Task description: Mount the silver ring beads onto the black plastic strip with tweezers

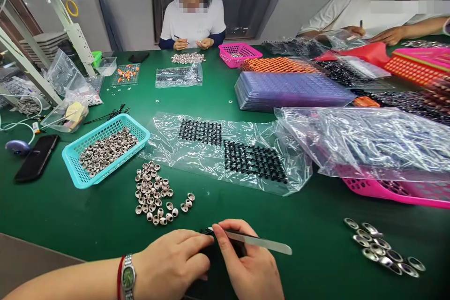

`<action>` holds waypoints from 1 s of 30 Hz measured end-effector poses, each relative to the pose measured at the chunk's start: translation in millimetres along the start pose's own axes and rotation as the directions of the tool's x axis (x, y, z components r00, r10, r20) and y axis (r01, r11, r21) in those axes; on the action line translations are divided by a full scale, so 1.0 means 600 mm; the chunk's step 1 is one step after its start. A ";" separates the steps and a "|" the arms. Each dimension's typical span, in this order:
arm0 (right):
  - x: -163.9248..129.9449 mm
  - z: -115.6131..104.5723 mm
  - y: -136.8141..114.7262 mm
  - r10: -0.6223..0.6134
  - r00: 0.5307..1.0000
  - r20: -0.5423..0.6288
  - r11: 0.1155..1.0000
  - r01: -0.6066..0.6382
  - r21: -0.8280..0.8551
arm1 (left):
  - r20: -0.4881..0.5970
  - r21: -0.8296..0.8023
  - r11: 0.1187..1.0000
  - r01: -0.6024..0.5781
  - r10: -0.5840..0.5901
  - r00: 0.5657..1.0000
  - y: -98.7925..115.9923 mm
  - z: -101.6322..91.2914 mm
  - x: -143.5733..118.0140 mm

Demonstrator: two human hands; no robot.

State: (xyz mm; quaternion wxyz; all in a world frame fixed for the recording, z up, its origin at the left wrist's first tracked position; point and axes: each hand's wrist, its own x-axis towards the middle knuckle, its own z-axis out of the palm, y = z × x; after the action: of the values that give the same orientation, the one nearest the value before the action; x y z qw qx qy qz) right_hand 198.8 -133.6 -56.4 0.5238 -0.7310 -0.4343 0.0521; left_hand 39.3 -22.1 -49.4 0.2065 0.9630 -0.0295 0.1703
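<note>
Both hands at the near edge of the green table [105,225], centre. Right hand [251,267] closed in a pinch on metal tweezers [258,240]: thumb and forefinger clamp them close to the tip end. Tweezers' long axis runs nearly left-right, slightly down toward the right; working tip points left, toward the left hand, blunt tail sticks out right past the knuckles.

Left hand [176,262] curled, fingers closed down on a small black part [206,231] pinned at the fingertips; watch and red band on that wrist. Part is mostly hidden by the fingers, so can't tell its shape or orientation. Tweezer tip sits right at the part, touching or just short of it, can't tell which. So the part lies left of the right hand, along the tweezers' own axis, and the left hand is the nearer one, already on it.

Around: loose cluster of small metal caps [154,194] just beyond the left hand, teal basket [73,157] of the same caps further toward the left edge. Clear plastic bag [218,150] with two black gridded mats mid-table. Row of larger metal rings [383,251] near the right edge, well apart from the right hand. Phone [35,157] at the left edge. Two other people working at the far edge and far right corner, their hands well away
</note>
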 end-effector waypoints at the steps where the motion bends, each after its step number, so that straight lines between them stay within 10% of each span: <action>1: 0.001 0.000 0.000 -0.015 1.000 0.000 1.000 0.015 -0.003 | 0.003 0.002 1.000 0.003 -0.003 1.000 0.000 0.000 0.000; 13: -0.005 0.007 0.011 -0.282 0.959 0.025 0.954 0.278 0.111 | -0.049 -0.014 1.000 0.003 -0.003 0.999 0.001 0.001 0.007; 23: -0.004 0.012 0.011 0.134 0.990 0.049 0.931 -0.142 0.337 | -0.039 0.087 0.991 -0.097 0.100 0.994 -0.011 -0.016 -0.007; 30: -0.022 0.009 0.027 0.268 0.942 0.200 0.893 -0.321 0.315 | -0.090 0.175 0.982 0.070 -0.054 0.994 0.008 -0.043 -0.037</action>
State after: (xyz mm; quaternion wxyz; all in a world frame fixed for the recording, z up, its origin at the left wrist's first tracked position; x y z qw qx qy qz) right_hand 197.0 -139.9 -77.0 0.5945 -0.6797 -0.3410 0.2613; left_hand 9.6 -16.4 -32.9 0.1262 0.9699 0.0246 0.2066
